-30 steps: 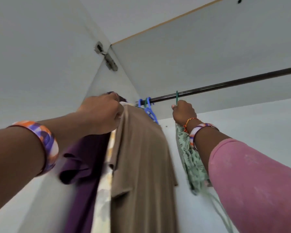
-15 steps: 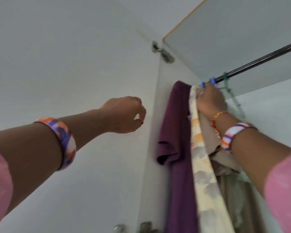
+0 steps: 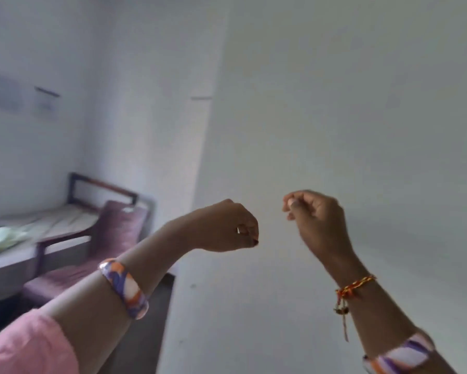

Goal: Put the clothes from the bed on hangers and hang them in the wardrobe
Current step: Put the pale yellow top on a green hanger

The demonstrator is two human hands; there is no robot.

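— Head view first: what lies at far left?
— Pale green clothes (image 3: 0, 240) on the bed (image 3: 65, 220), behind a purple chair (image 3: 113, 233).
— And our hands?
— Left hand (image 3: 227, 228) and right hand (image 3: 316, 214) hang loosely curled, holding nothing. We judge the left nearer; the bed runs away leftward.

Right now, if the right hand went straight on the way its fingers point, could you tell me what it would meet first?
Probably the left hand: the right hand has its curled fingers turned toward it, with only a bare gap between them. Depth is unclear, so it could pass by.
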